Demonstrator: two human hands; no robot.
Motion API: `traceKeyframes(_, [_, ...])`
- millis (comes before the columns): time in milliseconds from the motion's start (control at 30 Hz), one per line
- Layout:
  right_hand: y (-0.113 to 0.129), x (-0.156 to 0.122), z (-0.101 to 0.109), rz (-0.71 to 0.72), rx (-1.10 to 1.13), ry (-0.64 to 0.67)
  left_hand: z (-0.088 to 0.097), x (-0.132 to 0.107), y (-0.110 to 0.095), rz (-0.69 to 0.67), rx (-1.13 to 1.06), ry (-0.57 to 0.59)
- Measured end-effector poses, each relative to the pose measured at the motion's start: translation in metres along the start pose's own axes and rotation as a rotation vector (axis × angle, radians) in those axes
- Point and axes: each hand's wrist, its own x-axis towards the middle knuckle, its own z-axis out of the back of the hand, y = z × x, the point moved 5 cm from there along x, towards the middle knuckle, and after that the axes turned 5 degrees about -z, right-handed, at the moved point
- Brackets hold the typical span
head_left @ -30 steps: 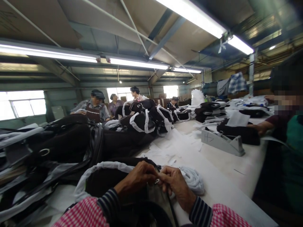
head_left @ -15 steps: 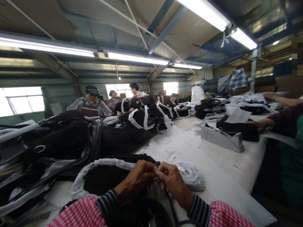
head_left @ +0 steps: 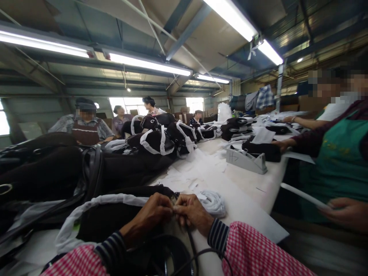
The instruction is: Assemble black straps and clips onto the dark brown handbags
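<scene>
A black bag (head_left: 115, 220) with a handle wrapped in white material (head_left: 94, 202) lies in front of me. My left hand (head_left: 155, 212) is over its right end, fingers closed in a pinch; what they hold is hidden. Fingertip to fingertip with it, my right hand (head_left: 194, 212) is closed too. A thin black strap (head_left: 192, 245) hangs from under the right fingers and seems to be in their grip. Just beyond the right hand sits a coiled bundle of white cord or tubing (head_left: 214, 203).
Black bags (head_left: 126, 168) are heaped on the left and along the table. A grey tape dispenser (head_left: 246, 161) stands on the white tabletop (head_left: 273, 184). At right, a co-worker in a green apron (head_left: 339, 165) holds a white strip (head_left: 303, 195). Several people sit across the table.
My view has swung right, so the scene shifts left. The co-worker in green and the white strip have come into view. Both my hands stay pinched together at the bag's end.
</scene>
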Motion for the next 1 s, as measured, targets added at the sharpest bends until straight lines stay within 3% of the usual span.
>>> traceKeyframes(267, [0.006,-0.001,0.003,0.019,0.126,-0.068,0.012,0.002,-0.013,-0.059,-0.099,-0.046])
traceKeyframes(633, [0.001,-0.002,0.002,-0.033,0.213,-0.082,0.003,0.006,-0.002,-0.059,-0.204,-0.045])
traceKeyframes(833, [-0.006,0.000,0.004,-0.054,0.224,-0.103,-0.001,0.009,0.003,-0.041,-0.135,-0.093])
traceKeyframes(1000, [-0.004,0.002,0.001,-0.031,0.165,-0.098,0.006,0.007,-0.009,-0.087,0.015,-0.055])
